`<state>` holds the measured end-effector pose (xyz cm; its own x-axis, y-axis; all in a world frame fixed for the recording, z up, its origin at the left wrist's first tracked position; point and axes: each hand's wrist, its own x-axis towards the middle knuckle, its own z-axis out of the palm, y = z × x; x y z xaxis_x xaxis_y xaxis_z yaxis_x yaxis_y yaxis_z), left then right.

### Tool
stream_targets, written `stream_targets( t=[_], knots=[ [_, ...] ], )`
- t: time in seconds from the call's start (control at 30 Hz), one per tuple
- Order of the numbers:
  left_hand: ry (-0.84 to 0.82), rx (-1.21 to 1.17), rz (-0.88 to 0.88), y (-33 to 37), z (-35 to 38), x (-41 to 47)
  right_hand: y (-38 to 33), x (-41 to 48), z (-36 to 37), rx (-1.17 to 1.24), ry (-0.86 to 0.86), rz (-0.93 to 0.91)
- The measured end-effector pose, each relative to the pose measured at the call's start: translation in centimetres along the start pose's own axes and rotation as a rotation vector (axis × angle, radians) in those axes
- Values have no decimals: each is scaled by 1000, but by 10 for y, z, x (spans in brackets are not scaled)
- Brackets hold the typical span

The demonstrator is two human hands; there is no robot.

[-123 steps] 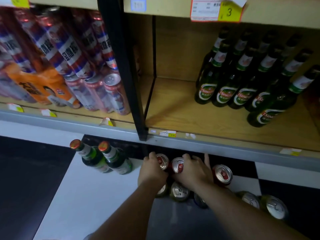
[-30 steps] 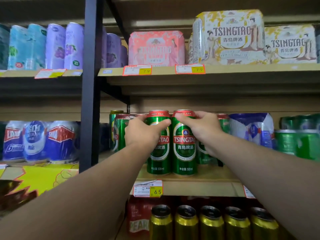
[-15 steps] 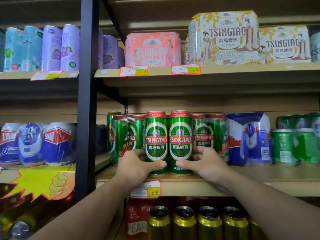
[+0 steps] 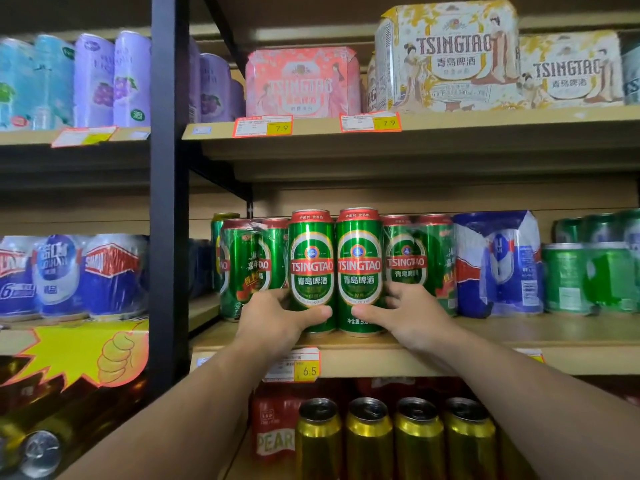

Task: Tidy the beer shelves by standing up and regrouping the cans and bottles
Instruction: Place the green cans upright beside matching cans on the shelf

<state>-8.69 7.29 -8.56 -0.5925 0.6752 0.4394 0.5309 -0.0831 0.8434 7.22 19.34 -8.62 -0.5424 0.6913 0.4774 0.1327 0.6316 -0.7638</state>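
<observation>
Two tall green Tsingtao cans stand upright side by side at the front of the middle wooden shelf (image 4: 485, 355). My left hand (image 4: 273, 317) grips the left can (image 4: 311, 265) low down, thumb across its front. My right hand (image 4: 408, 315) grips the right can (image 4: 359, 265) the same way near its base. Both labels face me. Wrapped packs of the same green cans (image 4: 249, 268) (image 4: 419, 261) sit just behind on either side.
A black upright post (image 4: 169, 202) divides the shelving. A blue and white pack (image 4: 498, 265) and green can packs (image 4: 592, 271) lie to the right. Gold cans (image 4: 394, 438) line the shelf below. Boxed Tsingtao packs (image 4: 446, 57) fill the shelf above.
My hands slid from the cans' tops down to their bases. The two cans now stand a little further forward on the shelf. Since four seconds ago I rose from the floor cans.
</observation>
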Motion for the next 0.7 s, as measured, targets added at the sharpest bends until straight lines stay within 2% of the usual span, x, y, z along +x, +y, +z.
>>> stream_targets(
  t=[0.33, 0.43, 0.57, 0.7],
  knots=[
    [-38, -20, -25, 1, -4, 1, 1, 3, 0, -6, 1, -5],
    [-83, -105, -82, 8, -10, 0, 0, -2, -2, 2, 61, -50],
    [-33, -144, -38, 17, -13, -12, -9, -17, -6, 33, 146, -86],
    [37, -108, 1, 19, -12, -34, -21, -43, -4, -34, 240, -126]
  ],
)
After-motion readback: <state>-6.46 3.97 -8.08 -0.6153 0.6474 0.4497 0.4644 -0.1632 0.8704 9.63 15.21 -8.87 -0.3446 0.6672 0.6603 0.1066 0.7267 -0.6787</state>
